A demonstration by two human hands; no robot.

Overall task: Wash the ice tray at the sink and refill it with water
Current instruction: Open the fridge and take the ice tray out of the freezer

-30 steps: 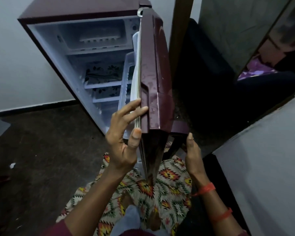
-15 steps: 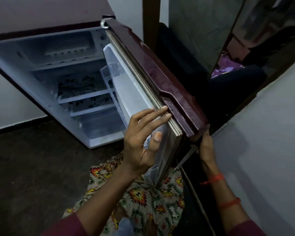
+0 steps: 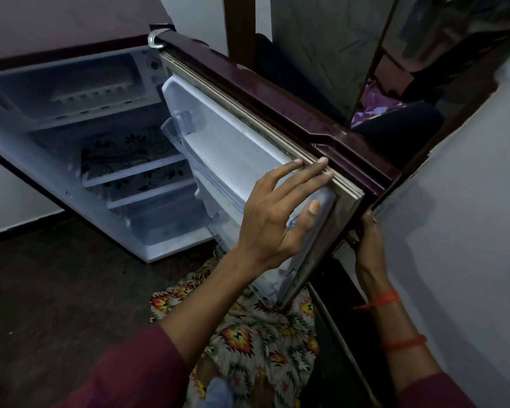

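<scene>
Now: fetch step, nothing washed yet. Fridge door [image 3: 277,116] open wide. Left hand [image 3: 277,213], centre frame, fingers straight, flat on door's inner edge, gripping nothing. Right hand [image 3: 368,240] at 3 o'clock behind door's outer face; fingers hidden, cannot tell grip. Ice tray [image 3: 100,94] likely white ridged piece in freezer compartment [image 3: 18,95] at 10 o'clock, untouched. Next: free one hand, reach in, lift tray level, carry to sink.

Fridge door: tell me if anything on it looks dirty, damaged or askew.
The door seal looks grimy, with dark smudges along its grey strip, beside the clean white lining. Nothing looks broken or spilled.
</scene>
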